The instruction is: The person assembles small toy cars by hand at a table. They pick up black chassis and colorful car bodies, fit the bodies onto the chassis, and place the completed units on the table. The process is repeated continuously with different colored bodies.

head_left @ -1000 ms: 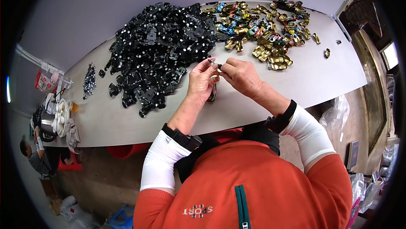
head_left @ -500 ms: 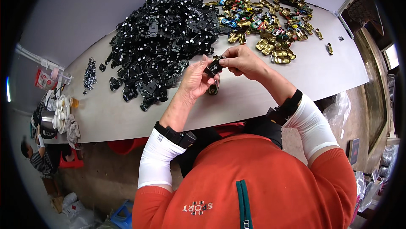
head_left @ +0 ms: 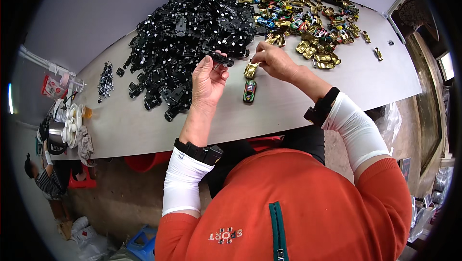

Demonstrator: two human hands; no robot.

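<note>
Over the near middle of the grey table (head_left: 144,131), left hand (head_left: 208,79) is pinching one black chassis (head_left: 220,59) at its fingertips; right hand (head_left: 273,60) is closing on a gold car shell (head_left: 250,70). One finished-looking green car (head_left: 249,90) is lying nearby. Large far piles of black chassis (head_left: 187,30) and coloured shells (head_left: 308,20) are waiting, so work looks early.

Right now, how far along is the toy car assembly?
Done: one finished green toy car lies on the grey table. In hand: left hand holds a black plastic chassis; right hand touches a gold car shell. Left: large heap of black chassis and pile of coloured shells.
</note>
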